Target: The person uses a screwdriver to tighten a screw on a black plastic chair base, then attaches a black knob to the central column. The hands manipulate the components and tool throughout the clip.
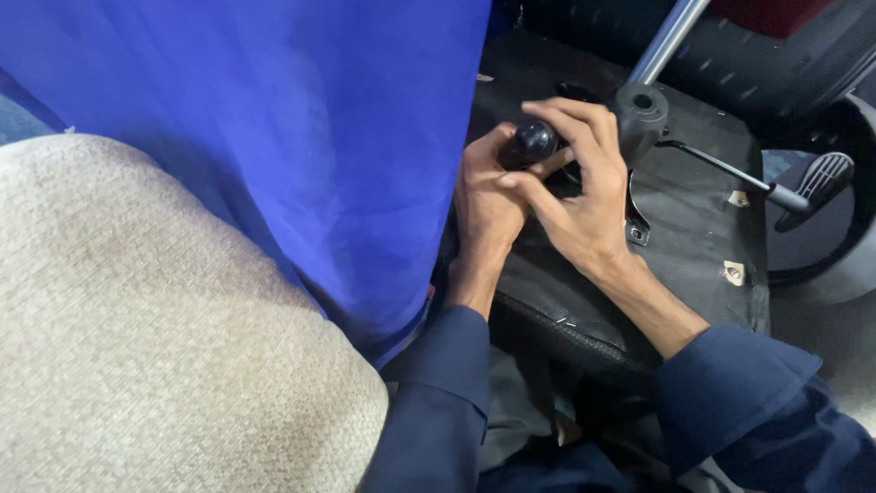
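Nearest lie a beige cushion (pixel 155 338) and blue cloth (pixel 301 137). Beyond them the left hand (pixel 488 196) curls its fingers around a black knob (pixel 535 141), while the right hand (pixel 584 187) pinches the same knob from above with thumb and fingers. The knob sits over an upturned black seat base (pixel 693 228). Farther off, a grey column (pixel 652 78) and a lever (pixel 766 187) jut out.

I'm seeing a glossy black plastic knob (pixel 536 140), a polished metal tube (pixel 666 41), matt black fabric on the seat base (pixel 693 228), smooth blue cloth (pixel 301 137) and coarse beige weave (pixel 137 338).
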